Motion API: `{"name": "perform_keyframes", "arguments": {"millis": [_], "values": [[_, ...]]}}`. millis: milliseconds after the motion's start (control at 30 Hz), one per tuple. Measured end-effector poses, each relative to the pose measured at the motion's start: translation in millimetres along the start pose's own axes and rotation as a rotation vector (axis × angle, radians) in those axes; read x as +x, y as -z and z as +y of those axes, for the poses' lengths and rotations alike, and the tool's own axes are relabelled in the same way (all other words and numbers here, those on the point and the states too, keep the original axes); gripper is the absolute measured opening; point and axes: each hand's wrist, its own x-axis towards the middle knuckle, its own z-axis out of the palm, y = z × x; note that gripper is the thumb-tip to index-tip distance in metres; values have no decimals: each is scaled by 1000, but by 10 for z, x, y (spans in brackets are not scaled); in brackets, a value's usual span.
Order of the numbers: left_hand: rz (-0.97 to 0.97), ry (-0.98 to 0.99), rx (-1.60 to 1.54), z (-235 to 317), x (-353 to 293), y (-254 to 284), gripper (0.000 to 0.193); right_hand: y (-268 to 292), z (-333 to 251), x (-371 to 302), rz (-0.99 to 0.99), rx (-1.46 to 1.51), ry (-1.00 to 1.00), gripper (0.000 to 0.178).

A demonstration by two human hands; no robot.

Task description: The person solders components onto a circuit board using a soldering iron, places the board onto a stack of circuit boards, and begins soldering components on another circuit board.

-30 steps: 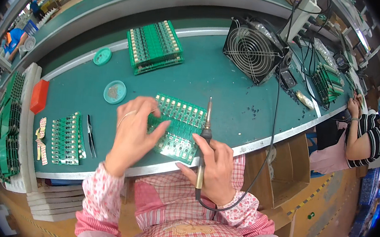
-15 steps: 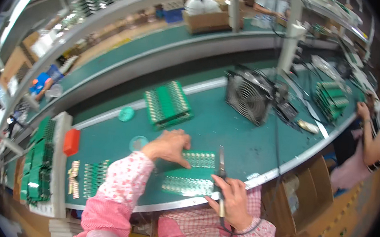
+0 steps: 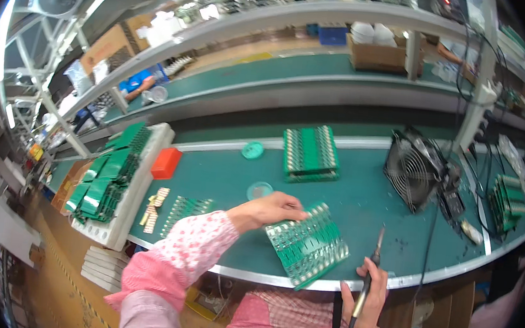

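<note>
My left hand (image 3: 272, 210) grips the upper left edge of a green circuit board panel (image 3: 309, 245), which is tilted up from the green bench near its front edge. Rows of small pale parts run along the panel's two long sides. In my right hand (image 3: 371, 296) is a soldering iron (image 3: 379, 246), its tip pointing up and away from me, with a cord running down past my wrist. The iron stays apart from the panel. Beyond the panel stands a stack of green circuit boards (image 3: 311, 153).
A black fan (image 3: 412, 172) stands at the right, and more boards (image 3: 508, 201) lie beyond it. On the left are an orange-red box (image 3: 166, 163), a white foam tray (image 3: 119, 226) of boards, pale strips (image 3: 154, 209) and a small board (image 3: 186, 210). A green lid (image 3: 252, 150) lies behind.
The panel lay flat with my left hand at its edge; now my left hand holds it tilted. My right hand still has the soldering iron. The view has turned left.
</note>
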Motion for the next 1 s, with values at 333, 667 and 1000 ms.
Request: {"name": "perform_keyframes", "arguments": {"millis": [333, 667, 1000], "values": [[204, 210, -126, 3, -822, -939, 25, -51, 37, 221, -131, -264, 109, 70], [411, -410, 571, -163, -910, -1449, 9, 117, 209, 721, -239, -273, 448, 51], [541, -568, 645, -320, -843, -1431, 16, -15, -24, 121, -352, -167, 417, 34]]}}
